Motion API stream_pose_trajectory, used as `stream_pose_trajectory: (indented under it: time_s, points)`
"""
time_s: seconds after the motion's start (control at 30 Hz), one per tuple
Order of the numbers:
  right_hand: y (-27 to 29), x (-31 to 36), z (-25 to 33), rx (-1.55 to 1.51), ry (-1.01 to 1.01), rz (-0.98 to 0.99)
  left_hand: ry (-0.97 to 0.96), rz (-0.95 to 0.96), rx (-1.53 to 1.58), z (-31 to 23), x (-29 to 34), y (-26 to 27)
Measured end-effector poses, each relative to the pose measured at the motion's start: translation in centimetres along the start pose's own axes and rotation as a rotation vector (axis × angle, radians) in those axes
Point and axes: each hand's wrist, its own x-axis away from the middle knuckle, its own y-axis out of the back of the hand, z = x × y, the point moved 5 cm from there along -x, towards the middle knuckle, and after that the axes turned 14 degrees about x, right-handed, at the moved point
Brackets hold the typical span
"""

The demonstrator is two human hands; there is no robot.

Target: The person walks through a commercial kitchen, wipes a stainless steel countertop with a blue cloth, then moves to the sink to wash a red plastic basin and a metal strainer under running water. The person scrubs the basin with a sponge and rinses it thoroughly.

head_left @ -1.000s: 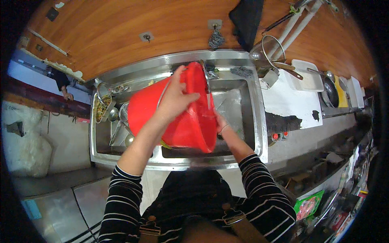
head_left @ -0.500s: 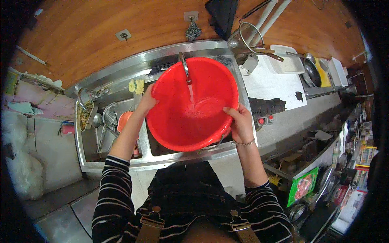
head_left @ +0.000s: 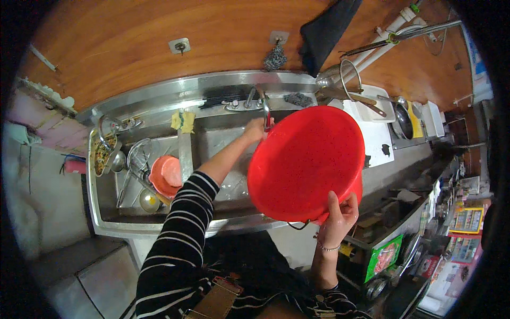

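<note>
A large red plastic basin (head_left: 305,165) is tilted over the right part of the sink, its wide opening facing me. My right hand (head_left: 338,217) is closed on its near right rim, thumb on the inner side. A wire handle (head_left: 300,226) hangs beneath the near edge. My left hand (head_left: 257,130) reaches to the spout of the right faucet (head_left: 266,109), close to the basin's far left rim. Its fingers are partly hidden there, so I cannot tell whether they grip anything. The right sink bowl (head_left: 226,181) shows wet patches on its bottom.
The left sink bowl (head_left: 109,196) holds a small orange-red basin (head_left: 166,178), a wire strainer (head_left: 141,154) and a ladle (head_left: 119,161). Yellow sponges (head_left: 183,121) lie on the divider. A wok (head_left: 404,121) and a white tray (head_left: 374,106) stand to the right.
The red basin has moved right and tilted, out from beneath the faucet. My left hand has left its left rim for the faucet spout. My right hand still holds the basin.
</note>
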Motion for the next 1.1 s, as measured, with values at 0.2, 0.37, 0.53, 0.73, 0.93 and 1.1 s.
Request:
stream_pose_trajectory:
  time_s: [0.2,0.37,0.53,0.73,0.93,1.1]
  points:
    - [0.7,1.2,-2.2,-0.007,-0.013,-0.13,-0.294,0.192,-0.874,0.6,-9.5,0.0]
    - [0.9,2.0,-2.6,0.117,0.041,-0.178,-0.341,0.006,-0.772,2.3,-13.3,-0.2]
    - [0.5,2.3,-2.8,0.203,0.115,-0.103,0.174,-0.009,-0.45,0.1,-3.9,-0.4]
    - [-3.3,4.2,-2.9,0.515,0.393,0.227,0.802,0.172,0.579,-4.2,11.5,-9.3]
    - [-7.5,8.4,-4.6,0.688,0.523,0.366,0.916,0.195,0.587,-2.2,18.8,-8.1]
    - [-9.5,10.1,-5.2,0.647,0.447,0.381,1.057,0.148,0.481,2.1,25.3,-2.5]
